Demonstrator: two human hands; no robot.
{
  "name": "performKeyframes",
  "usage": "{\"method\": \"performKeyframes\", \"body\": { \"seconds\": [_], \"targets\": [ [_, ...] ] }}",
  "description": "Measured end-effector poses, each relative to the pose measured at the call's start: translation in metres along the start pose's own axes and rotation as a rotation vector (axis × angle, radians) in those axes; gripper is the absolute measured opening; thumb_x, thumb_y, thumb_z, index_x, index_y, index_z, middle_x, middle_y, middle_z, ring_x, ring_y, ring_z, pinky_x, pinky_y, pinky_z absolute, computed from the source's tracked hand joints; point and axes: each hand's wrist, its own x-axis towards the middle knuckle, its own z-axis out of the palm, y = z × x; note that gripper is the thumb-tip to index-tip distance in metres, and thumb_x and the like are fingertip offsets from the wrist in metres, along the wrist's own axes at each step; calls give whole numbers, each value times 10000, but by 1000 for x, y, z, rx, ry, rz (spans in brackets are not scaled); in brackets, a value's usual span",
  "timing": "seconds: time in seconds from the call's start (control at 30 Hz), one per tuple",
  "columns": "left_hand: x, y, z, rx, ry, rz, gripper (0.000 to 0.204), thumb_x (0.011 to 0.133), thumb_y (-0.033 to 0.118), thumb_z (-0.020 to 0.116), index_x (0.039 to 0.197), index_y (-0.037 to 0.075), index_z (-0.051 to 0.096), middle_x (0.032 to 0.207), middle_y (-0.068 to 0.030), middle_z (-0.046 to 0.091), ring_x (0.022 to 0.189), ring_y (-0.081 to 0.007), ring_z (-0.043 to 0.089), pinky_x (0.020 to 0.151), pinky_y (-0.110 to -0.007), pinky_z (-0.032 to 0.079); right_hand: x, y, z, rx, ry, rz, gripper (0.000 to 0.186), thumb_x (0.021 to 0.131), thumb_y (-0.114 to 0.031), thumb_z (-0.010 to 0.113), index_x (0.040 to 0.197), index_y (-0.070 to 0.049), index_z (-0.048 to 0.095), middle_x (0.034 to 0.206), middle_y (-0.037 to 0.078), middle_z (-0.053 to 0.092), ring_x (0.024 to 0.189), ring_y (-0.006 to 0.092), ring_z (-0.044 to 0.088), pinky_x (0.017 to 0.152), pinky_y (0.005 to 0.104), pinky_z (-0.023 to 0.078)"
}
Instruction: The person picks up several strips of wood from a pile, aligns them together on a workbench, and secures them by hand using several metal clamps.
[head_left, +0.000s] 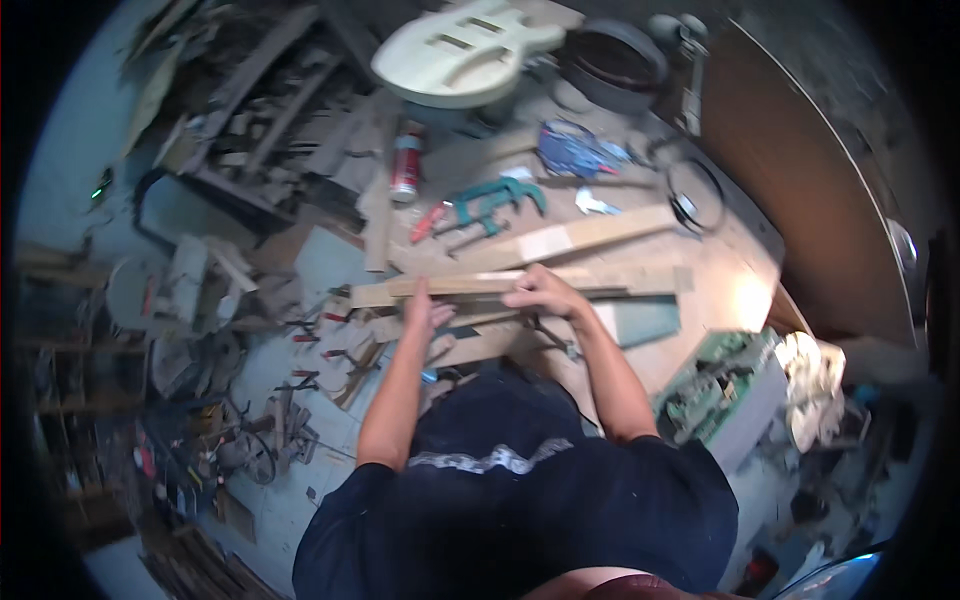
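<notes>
Narrow pale wood strip (462, 284) lies roughly crosswise in front of the dark-shirted torso (500, 480), above a longer tan wood board (655, 279) on the tan workbench (735, 275). Left hand (428, 312): thumb against the strip near its left end, fingers stretched out below it; blur leaves unclear whether it truly grips. Right hand (545, 292): fingers curled, closed on the strip's right end. Longer board runs out past the strip on both sides. Beyond it, a long pale plank (575, 236) slants up to the right, the gap narrow at left, wider toward the right. Farther off, a teal bar clamp with red handle (490, 208) and a red-and-white spray can (406, 165) crowd the far left side. Most open room: lit bench surface between the boards' right ends and the bench's right edge. Green-topped grey box (745, 405) stands near the bench's near right edge.
</notes>
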Motion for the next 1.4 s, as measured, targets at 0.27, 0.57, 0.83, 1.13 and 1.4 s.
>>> {"method": "performKeyframes", "body": {
  "seconds": [0.27,0.57,0.83,1.13,1.4],
  "targets": [
    [0,12,16,52,-45,10,859,814,671,534,1340,6,393,1121,-300,577,876,-393,661,727,-443,554,-14,23,7,156,780,-74,301,860,-205,668,654,-56,506,550,-17,482,512,66,480,471,234,371],
    [-3,1,15,14,-97,21,810,827,642,540,1299,-11,451,1161,-289,560,942,-393,647,808,-439,540,-49,-66,9,-838,585,232,340,755,-297,748,734,14,614,625,196,622,610,356,618,590,443,475],
    [9,3,14,41,-142,-11,885,815,674,528,1326,-37,397,1180,-291,554,960,-381,644,787,-438,540,-49,-59,-2,-896,370,-150,185,729,-153,755,730,-34,613,670,136,546,623,315,547,574,409,434],
    [-4,17,11,56,-189,-51,842,873,661,439,1410,26,308,1230,-293,535,968,-369,649,765,-434,554,-48,-58,-9,-891,386,83,254,749,-211,718,744,18,608,682,223,600,569,328,564,547,422,440],
    [-2,21,5,118,-371,-93,860,872,692,404,1463,102,199,1313,-280,481,1105,-388,581,866,-439,513,-71,-40,-12,-391,506,201,337,734,-100,739,1039,-16,624,848,91,650,761,186,613,672,323,497]
  ]
}}
